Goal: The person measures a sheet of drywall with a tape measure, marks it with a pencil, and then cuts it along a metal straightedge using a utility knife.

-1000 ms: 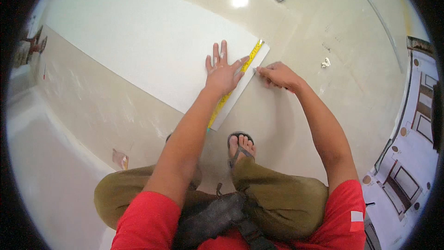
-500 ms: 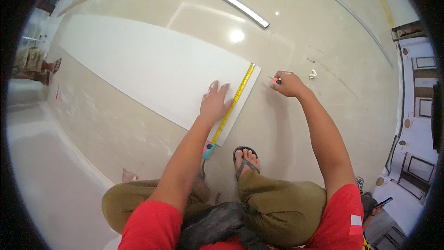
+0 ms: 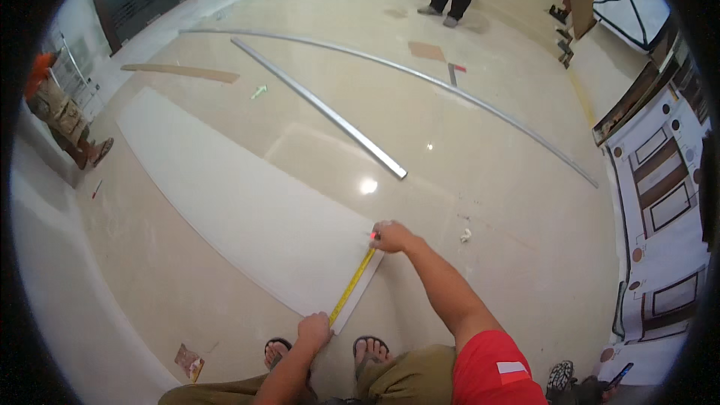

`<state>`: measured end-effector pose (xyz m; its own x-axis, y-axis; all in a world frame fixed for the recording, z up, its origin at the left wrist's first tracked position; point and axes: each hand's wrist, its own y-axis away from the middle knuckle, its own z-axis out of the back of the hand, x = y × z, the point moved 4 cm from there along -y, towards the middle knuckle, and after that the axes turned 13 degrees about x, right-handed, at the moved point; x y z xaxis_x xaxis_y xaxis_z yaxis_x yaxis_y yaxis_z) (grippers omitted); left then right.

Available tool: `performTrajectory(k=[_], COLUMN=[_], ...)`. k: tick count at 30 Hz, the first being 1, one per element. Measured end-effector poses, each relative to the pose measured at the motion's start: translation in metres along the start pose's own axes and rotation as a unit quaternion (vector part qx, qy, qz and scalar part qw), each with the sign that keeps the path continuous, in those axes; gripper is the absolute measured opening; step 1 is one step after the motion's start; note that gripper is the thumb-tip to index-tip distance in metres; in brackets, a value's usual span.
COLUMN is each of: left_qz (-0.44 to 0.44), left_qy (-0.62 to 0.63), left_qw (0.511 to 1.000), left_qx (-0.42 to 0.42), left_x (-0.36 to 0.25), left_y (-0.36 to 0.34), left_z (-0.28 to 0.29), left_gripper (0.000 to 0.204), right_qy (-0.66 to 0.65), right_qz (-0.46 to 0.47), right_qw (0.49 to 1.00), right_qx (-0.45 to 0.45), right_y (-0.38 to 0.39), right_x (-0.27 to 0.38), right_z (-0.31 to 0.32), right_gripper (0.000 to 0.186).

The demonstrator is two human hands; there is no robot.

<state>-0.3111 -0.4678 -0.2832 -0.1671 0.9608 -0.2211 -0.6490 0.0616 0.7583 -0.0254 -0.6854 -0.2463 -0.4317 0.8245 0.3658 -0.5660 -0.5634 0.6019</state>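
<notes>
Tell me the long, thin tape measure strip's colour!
The tape measure strip is yellow, best seen in the head view.

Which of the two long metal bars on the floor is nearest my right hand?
The shorter silver bar: its near end lies just beyond your right hand. The longer bar runs farther out, behind it.

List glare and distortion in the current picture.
Head view: a glare spot on the glossy floor near the board; head view: fisheye makes the board's long edges look bowed; head view: corners go black around the rounded image.
</notes>
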Motion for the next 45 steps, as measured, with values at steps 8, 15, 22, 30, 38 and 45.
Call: performTrajectory(k=[8, 15, 22, 30, 38, 45], left_qz=[0.014, 0.037, 0.042, -0.120, -0.092, -0.096], left_qy=[0.026, 0.020, 0.097, 0.114, 0.352, 0.650], left_qw=[0.997, 0.990, 0.981, 0.969, 0.922, 0.747], left_qx=[0.065, 0.132, 0.160, 0.183, 0.137, 0.100], left_x=[-0.009, -0.017, 0.010, -0.006, -0.005, -0.078], left_y=[0.007, 0.011, -0.015, -0.036, -0.067, -0.047], left_z=[0.024, 0.041, 0.039, 0.051, 0.098, 0.184], left_gripper=[0.039, 0.043, 0.054, 0.049, 0.047, 0.042], right_qy=[0.060, 0.035, -0.009, -0.029, -0.304, -0.531], right_qz=[0.007, -0.027, -0.038, -0.063, -0.052, -0.091], right_qw=[0.998, 0.999, 0.999, 0.998, 0.951, 0.827], right_qx=[0.025, 0.012, 0.008, 0.000, -0.035, -0.161], right_y=[0.025, 0.046, 0.045, 0.045, 0.031, 0.066], right_x=[0.007, -0.010, -0.021, -0.038, -0.029, 0.002], right_z=[0.007, 0.002, 0.003, -0.003, 0.001, 0.042], right_gripper=[0.045, 0.046, 0.048, 0.051, 0.035, 0.030])
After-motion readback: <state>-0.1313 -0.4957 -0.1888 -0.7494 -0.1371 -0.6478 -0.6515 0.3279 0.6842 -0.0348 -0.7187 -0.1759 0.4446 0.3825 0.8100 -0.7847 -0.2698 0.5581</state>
